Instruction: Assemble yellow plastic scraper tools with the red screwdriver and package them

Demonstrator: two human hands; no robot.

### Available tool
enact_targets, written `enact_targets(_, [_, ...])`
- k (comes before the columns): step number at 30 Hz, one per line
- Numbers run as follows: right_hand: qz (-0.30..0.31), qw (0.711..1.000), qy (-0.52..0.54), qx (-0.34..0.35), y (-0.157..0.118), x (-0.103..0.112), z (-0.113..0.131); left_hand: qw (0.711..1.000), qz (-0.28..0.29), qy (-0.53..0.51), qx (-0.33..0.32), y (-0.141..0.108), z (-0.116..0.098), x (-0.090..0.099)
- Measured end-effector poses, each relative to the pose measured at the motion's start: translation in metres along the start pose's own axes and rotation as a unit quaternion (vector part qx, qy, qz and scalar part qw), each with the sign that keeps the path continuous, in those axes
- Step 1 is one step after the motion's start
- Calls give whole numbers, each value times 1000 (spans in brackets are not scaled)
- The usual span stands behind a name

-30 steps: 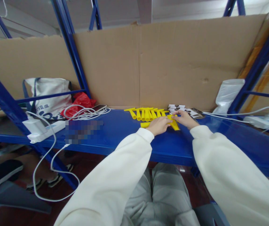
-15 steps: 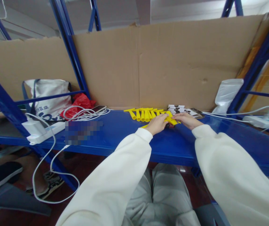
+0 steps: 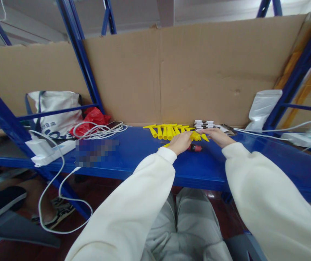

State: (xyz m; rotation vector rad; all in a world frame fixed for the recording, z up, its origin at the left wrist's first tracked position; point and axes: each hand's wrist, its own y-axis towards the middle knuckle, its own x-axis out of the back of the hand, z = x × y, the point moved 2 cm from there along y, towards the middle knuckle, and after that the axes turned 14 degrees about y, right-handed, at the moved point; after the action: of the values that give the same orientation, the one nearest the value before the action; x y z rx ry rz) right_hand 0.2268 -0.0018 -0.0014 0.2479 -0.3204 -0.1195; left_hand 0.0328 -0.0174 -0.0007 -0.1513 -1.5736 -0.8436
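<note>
My left hand [image 3: 181,142] rests against a loose cluster of small yellow pointed plastic pieces [image 3: 196,136]. Its fingers look stretched out along the cluster's left side, with the tips partly hidden. From the right, my right hand [image 3: 217,136] reaches in with extended fingers at the far side of the same cluster. One yellow pointed piece [image 3: 204,137] shows under its fingers. A small black-and-red object [image 3: 197,148] lies just in front, too blurred to name. Beyond my left hand, several yellow T-shaped tubes [image 3: 165,133] lie side by side. Another yellow piece [image 3: 164,146] pokes out beside my left wrist.
A stack of small white-and-black boxes [image 3: 203,124] and flat dark packets [image 3: 227,129] sit behind my hands. To the left are coiled white cables [image 3: 98,131], a phone [image 3: 115,125], a red bag [image 3: 94,116] and a power strip [image 3: 54,154]. Cardboard [image 3: 199,72] walls the back.
The yellow cluster between my hands has shifted slightly and its pieces lie differently. The black-and-red object is now more exposed in front of it. My hands have barely moved.
</note>
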Motion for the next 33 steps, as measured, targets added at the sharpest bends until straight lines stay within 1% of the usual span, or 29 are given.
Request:
enact_targets(1, [-28,995,-92,2,2,7,-2,1000,-3,-5,6,0,0,2])
enact_targets(2, [-55,981,-188,1,3,14,-5,1000,-8,-11,12,0,1,4])
enact_targets(3, [-79,959,-272,-7,4,21,-8,1000,-15,-16,20,0,1,5])
enact_targets(4, [-91,939,-332,-20,4,28,-12,999,-23,-22,29,0,2,7])
enact_targets(6, [-102,912,-395,-48,4,38,-18,998,-39,-32,45,1,5,9])
enact_targets(8, [-104,901,-416,-66,2,43,-22,997,-51,-39,52,2,6,10])
enact_targets(11, [-96,896,-426,-74,1,41,-24,997,-47,-38,51,2,7,10])
enact_targets(14, [-83,893,-436,-75,0,37,-23,999,-27,-22,38,1,4,8])
enact_targets(16, [-82,890,-442,-75,0,35,-24,1000,-4,-5,16,-1,0,6])
enact_targets(18, [-90,888,-444,-79,0,36,-25,1000,19,19,-7,-3,-4,4])
enact_targets(20, [-104,887,-442,-87,0,36,-27,998,28,46,-19,-4,-7,3])
enact_targets(22, [-112,887,-440,-88,0,36,-27,997,28,67,-23,-5,-9,2])
enact_targets(26, [-103,886,-444,-79,0,34,-26,996,26,84,-25,-3,-9,1])
enact_targets(33, [-89,870,-481,-62,-2,30,-21,997,23,64,-27,-2,-8,1])
